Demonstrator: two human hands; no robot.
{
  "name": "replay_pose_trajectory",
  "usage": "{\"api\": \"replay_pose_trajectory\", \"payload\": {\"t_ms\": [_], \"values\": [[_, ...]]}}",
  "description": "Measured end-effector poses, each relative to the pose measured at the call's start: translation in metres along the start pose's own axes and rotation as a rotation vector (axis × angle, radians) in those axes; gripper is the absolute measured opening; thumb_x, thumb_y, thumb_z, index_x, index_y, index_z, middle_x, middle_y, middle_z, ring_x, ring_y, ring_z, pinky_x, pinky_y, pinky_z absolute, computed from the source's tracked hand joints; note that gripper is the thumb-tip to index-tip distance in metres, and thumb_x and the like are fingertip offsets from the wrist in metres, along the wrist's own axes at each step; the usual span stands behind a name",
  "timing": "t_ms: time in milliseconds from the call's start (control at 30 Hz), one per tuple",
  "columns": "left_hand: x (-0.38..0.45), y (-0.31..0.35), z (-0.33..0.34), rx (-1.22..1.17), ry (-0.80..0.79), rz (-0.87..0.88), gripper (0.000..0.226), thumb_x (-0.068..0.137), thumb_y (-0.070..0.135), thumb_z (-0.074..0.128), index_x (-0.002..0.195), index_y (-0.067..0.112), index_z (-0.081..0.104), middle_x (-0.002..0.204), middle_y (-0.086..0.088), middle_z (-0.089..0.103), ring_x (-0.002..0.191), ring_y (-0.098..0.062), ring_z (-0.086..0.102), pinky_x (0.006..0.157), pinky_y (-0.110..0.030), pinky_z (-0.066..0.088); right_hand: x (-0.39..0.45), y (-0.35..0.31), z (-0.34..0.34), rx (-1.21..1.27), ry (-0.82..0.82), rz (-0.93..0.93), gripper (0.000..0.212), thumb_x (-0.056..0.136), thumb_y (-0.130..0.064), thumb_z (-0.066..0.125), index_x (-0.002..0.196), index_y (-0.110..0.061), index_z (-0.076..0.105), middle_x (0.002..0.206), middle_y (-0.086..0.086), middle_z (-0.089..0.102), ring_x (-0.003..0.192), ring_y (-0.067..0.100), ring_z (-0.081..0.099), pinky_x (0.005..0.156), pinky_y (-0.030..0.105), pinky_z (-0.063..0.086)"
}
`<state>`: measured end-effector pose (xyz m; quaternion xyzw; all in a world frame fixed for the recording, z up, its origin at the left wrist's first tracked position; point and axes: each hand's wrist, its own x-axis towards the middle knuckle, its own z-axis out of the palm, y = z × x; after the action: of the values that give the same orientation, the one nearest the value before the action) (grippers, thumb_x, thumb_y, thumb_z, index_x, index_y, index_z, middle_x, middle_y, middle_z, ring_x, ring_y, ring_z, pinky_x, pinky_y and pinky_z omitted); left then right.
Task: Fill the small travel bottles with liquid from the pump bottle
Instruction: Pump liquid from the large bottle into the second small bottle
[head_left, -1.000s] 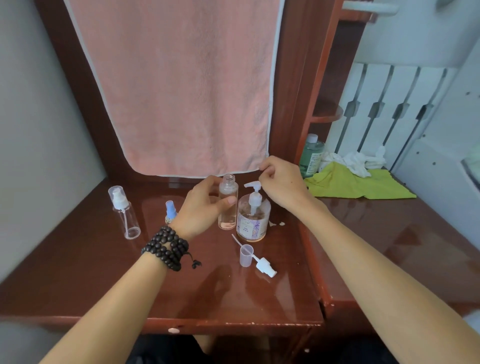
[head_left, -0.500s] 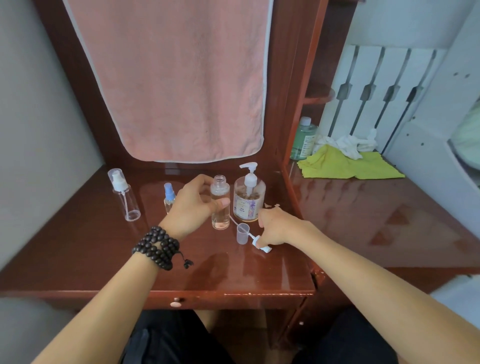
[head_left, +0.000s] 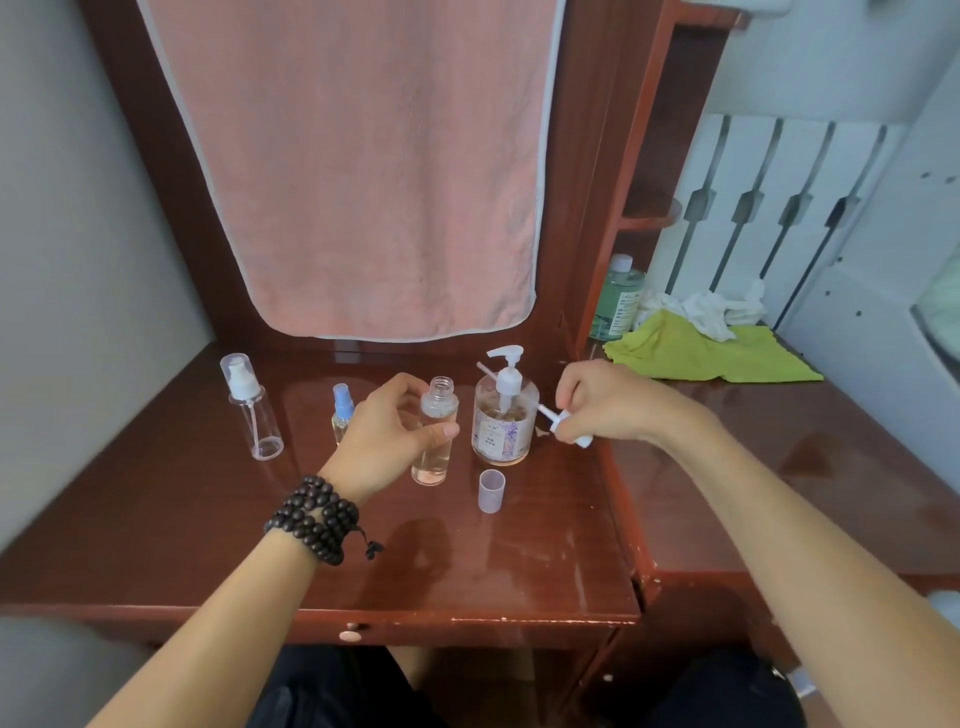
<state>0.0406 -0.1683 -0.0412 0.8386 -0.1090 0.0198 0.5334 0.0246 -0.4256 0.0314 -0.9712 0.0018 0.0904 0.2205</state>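
Beside the pump bottle (head_left: 503, 422), on its left, an uncapped travel bottle (head_left: 435, 432) is gripped upright on the desk (head_left: 218, 525) by the left hand (head_left: 387, 434). On its right, a spray cap (head_left: 563, 423) is pinched in the right hand (head_left: 605, 400).

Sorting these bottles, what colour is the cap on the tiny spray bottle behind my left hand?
Light blue cap, clearest in the head view.

The right hand (head_left: 605, 402) hides most of the spray head (head_left: 563, 426), seemingly.

head cam | faces forward-down | close over desk (head_left: 519, 561) | 1 view
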Motion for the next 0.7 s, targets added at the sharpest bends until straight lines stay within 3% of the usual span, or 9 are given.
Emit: {"api": "replay_pose_trajectory", "payload": {"t_ms": [100,233,400,567,700], "values": [[0.001,-0.001,0.002,0.033,0.006,-0.007,0.032,0.072,0.033,0.082,0.094,0.033,0.059,0.097,0.009,0.070,0.091,-0.016,0.065,0.088,-0.038,0.052,-0.008,-0.001,-0.024,0.061,-0.017,-0.035,0.026,0.074,-0.015,0.082,0.093,-0.021,0.064,0.091,0.000,0.074,0.084,0.019,0.068,0.071,0.035,0.052],[0.004,-0.002,0.003,0.056,0.003,-0.013,0.034,0.068,0.039,0.082,0.091,0.037,0.058,0.094,0.009,0.070,0.088,-0.016,0.066,0.087,-0.043,0.054,-0.017,-0.012,-0.039,0.036,-0.129,-0.079,0.025,0.079,-0.011,0.079,0.099,-0.018,0.065,0.086,-0.003,0.077,0.066,0.003,0.064,0.061,0.023,0.044],[0.005,0.000,0.006,0.078,-0.004,0.010,0.033,0.070,0.033,0.083,0.091,0.034,0.057,0.094,0.009,0.070,0.086,-0.013,0.066,0.086,-0.038,0.053,-0.017,-0.022,-0.042,-0.022,-0.215,-0.100,0.025,0.079,-0.010,0.075,0.101,-0.016,0.065,0.082,-0.002,0.079,0.067,0.005,0.064,0.051,0.016,0.040],[0.003,0.000,0.006,0.105,-0.031,0.028,0.036,0.069,0.033,0.083,0.092,0.034,0.056,0.094,0.007,0.069,0.087,-0.013,0.066,0.084,-0.035,0.053,-0.015,-0.025,-0.042,-0.027,-0.263,-0.122,0.022,0.081,-0.011,0.073,0.102,-0.013,0.067,0.082,0.000,0.079,0.068,0.001,0.066,0.075,0.029,0.049],[0.001,0.003,0.008,0.116,-0.054,0.048,0.035,0.070,0.027,0.084,0.092,0.032,0.057,0.091,0.006,0.070,0.083,-0.011,0.068,0.081,-0.032,0.054,-0.014,-0.026,-0.052,-0.020,-0.213,-0.149,0.017,0.085,-0.014,0.073,0.101,-0.015,0.073,0.082,0.003,0.079,0.071,0.004,0.067,0.075,0.028,0.049]]}}
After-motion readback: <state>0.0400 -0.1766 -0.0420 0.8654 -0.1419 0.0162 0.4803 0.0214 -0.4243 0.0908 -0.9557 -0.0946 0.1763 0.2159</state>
